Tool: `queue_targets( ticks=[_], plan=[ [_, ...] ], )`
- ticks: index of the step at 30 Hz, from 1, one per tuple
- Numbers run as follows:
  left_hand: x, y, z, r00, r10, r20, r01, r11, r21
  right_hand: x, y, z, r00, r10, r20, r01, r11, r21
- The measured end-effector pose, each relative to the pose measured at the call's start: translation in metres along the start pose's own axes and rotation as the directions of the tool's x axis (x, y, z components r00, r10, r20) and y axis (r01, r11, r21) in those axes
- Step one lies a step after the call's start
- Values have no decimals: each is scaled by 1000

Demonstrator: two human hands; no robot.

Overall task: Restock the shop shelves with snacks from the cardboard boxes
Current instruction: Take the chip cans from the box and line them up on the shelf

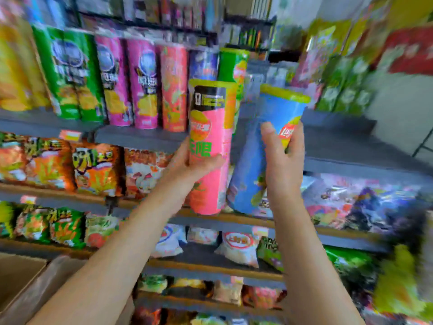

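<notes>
The person stands facing the snack shelves with both arms raised, a tube of crisps in each hand. The left hand (187,167) is wrapped around the lower half of a pink tube (210,148) with a yellow-green lid, thumb across its front, holding it upright. The right hand (281,160) grasps a blue tube (262,148), also with a yellow-green lid, fingers curled round its far side; this tube leans to the right at the top. Both tubes are held in the air just in front of the upper shelf (140,137), the pink one left of the blue one and close beside it. On that shelf stands a row of tubes (140,83): green, magenta, red, then blue and green behind the pink tube. Below the shelf lie bags of snacks (93,170). Far below it, at the lower left, is the flap of a cardboard box (30,285).
</notes>
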State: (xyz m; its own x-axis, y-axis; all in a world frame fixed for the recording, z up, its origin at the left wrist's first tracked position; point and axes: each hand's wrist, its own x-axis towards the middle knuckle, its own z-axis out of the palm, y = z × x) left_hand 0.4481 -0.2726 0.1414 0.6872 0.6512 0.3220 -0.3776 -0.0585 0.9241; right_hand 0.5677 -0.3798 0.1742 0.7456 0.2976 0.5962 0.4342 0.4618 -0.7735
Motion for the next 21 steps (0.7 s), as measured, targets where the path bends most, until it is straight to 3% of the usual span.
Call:
queue_targets(
  ticks=[4,8,11,15,21],
  plan=[
    [64,38,62,986,161,42,-163,985,47,67,-26,-40,976,-165,-143,160,986,-48],
    [123,35,102,985,172,-17,-169,981,98,120,-15,-59,961,-183,-209,167,982,-91],
    [151,11,120,988,152,-39,-144,976,161,146,9,-66,961,-150,-233,117,982,-148],
    [173,-23,125,979,185,-86,-149,935,321,165,46,-69,985,-89,-147,38,947,-318],
    [192,-62,118,981,168,-98,-71,779,623,165,92,-69,980,199,23,-159,845,-510]
  ],
)
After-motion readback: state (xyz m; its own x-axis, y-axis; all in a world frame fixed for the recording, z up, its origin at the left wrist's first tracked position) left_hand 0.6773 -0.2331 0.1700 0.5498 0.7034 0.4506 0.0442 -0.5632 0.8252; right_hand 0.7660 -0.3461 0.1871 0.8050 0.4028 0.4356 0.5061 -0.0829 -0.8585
